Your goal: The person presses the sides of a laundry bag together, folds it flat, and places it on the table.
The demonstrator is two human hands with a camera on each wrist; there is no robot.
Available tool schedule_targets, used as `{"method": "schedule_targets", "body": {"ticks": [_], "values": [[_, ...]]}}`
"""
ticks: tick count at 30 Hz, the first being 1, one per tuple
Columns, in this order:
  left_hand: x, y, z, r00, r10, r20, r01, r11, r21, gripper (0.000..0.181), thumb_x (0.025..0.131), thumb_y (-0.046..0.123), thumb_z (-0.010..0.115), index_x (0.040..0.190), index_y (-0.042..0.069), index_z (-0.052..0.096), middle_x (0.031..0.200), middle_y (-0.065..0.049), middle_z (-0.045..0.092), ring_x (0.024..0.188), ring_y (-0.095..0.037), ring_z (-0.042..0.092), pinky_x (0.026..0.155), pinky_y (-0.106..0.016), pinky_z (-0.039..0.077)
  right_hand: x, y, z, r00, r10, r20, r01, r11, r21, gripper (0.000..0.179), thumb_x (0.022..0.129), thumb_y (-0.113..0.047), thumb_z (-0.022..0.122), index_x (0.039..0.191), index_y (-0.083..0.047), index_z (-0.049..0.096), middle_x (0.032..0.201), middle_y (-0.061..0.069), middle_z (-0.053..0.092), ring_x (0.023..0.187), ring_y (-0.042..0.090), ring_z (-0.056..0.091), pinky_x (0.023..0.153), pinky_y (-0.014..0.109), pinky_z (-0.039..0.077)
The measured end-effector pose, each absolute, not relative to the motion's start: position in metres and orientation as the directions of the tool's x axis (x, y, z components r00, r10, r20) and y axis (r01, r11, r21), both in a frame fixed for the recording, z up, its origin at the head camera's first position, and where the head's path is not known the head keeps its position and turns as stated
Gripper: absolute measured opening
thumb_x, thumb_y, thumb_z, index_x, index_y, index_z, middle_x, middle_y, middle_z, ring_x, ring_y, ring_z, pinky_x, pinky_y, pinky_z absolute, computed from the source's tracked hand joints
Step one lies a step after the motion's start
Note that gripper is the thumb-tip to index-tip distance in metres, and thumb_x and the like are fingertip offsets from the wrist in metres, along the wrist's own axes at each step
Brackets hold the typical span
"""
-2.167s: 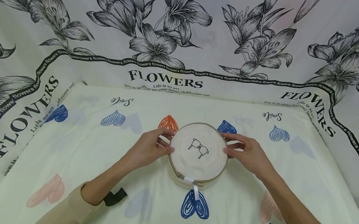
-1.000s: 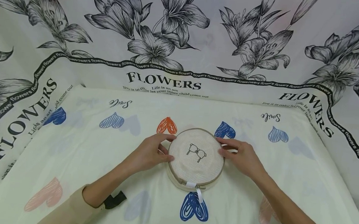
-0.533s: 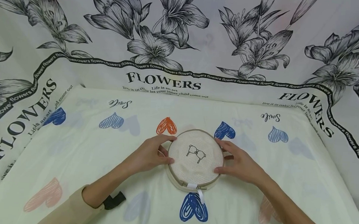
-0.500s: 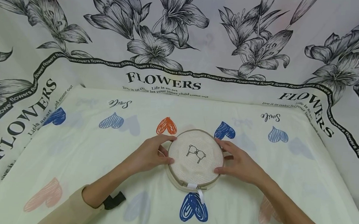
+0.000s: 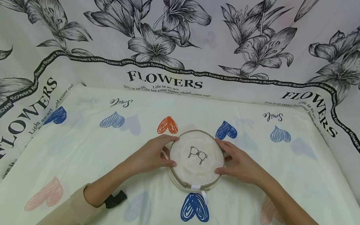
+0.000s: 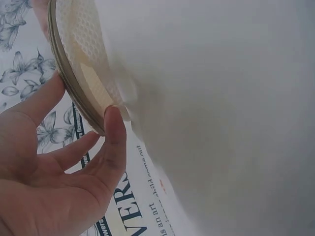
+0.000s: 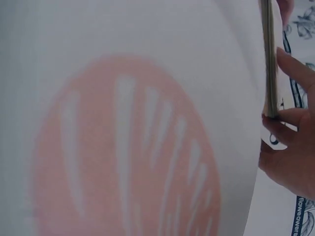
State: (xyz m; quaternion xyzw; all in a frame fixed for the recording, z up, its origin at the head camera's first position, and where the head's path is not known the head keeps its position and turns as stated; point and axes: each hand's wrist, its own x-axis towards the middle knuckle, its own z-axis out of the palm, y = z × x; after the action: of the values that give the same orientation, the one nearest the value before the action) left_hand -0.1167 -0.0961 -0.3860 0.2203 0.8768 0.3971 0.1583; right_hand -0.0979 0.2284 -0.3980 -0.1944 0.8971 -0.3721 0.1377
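Observation:
A round cream mesh laundry bag [image 5: 195,172] with a small line drawing on its top sits on the heart-printed cloth. A tan zipper runs round its rim, with a white pull tab [image 5: 204,196] at the near side. My left hand [image 5: 148,154] holds the bag's left side, its thumb on the top edge. On the opposite side my right hand [image 5: 243,163] grips the rim, thumb on top and fingers spread along the side. In the left wrist view the left fingers [image 6: 110,147] pinch the zipper edge. The right wrist view shows the right hand [image 7: 290,164] at the zippered rim.
A pale cloth [image 5: 83,155] printed with hearts covers the table. Behind it hangs a white curtain [image 5: 214,43] with black flowers and lettering. Black straps [image 5: 115,199] sit at both wrists.
Compared with the earliest frame, the bag has shifted slightly toward me. The right hand has spread its grip, with the thumb lower along the rim. Over the last half second little has moved.

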Motion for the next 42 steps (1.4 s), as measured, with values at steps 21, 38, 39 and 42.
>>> {"method": "schedule_targets", "body": {"ticks": [21,38,39,42], "values": [[-0.101,-0.075,-0.382,-0.696,0.717,0.016,0.680,0.653,0.333,0.104,0.079,0.059,0.075,0.158,0.013,0.026,0.166,-0.011,0.011,0.152,-0.032,0.008,0.119,-0.046,0.023,-0.080,0.199,-0.395,-0.804,-0.589,0.083,-0.590,0.772,-0.238,0.095,0.088,-0.068,0.057,0.159,-0.014,0.024,0.166,0.002,0.011,0.152,0.032,0.007,0.121,0.052,0.015],[-0.101,-0.067,-0.384,-0.604,0.792,-0.085,0.752,0.602,0.269,0.105,0.084,0.064,0.066,0.158,0.006,0.020,0.165,-0.017,0.009,0.152,-0.032,0.005,0.121,-0.045,0.014,-0.072,0.191,-0.402,-0.786,-0.618,0.021,-0.617,0.781,-0.093,0.100,0.090,-0.076,0.043,0.158,-0.006,0.020,0.166,0.011,0.008,0.152,0.029,0.008,0.121,0.044,0.018],[-0.101,-0.067,-0.385,-0.603,0.792,-0.092,0.752,0.604,0.265,0.105,0.084,0.064,0.065,0.159,0.006,0.019,0.165,-0.017,0.008,0.152,-0.032,0.005,0.122,-0.045,0.014,-0.072,0.191,-0.402,-0.785,-0.619,0.019,-0.618,0.781,-0.093,0.100,0.090,-0.075,0.044,0.158,-0.006,0.021,0.166,0.012,0.009,0.152,0.029,0.009,0.121,0.044,0.019],[-0.103,-0.067,-0.386,-0.598,0.794,-0.114,0.755,0.605,0.253,0.105,0.085,0.065,0.064,0.159,0.006,0.018,0.165,-0.017,0.007,0.152,-0.032,0.004,0.122,-0.045,0.013,-0.073,0.190,-0.403,-0.780,-0.626,0.022,-0.625,0.775,-0.090,0.099,0.091,-0.074,0.045,0.157,-0.004,0.022,0.165,0.014,0.011,0.151,0.031,0.012,0.120,0.045,0.020]]}}
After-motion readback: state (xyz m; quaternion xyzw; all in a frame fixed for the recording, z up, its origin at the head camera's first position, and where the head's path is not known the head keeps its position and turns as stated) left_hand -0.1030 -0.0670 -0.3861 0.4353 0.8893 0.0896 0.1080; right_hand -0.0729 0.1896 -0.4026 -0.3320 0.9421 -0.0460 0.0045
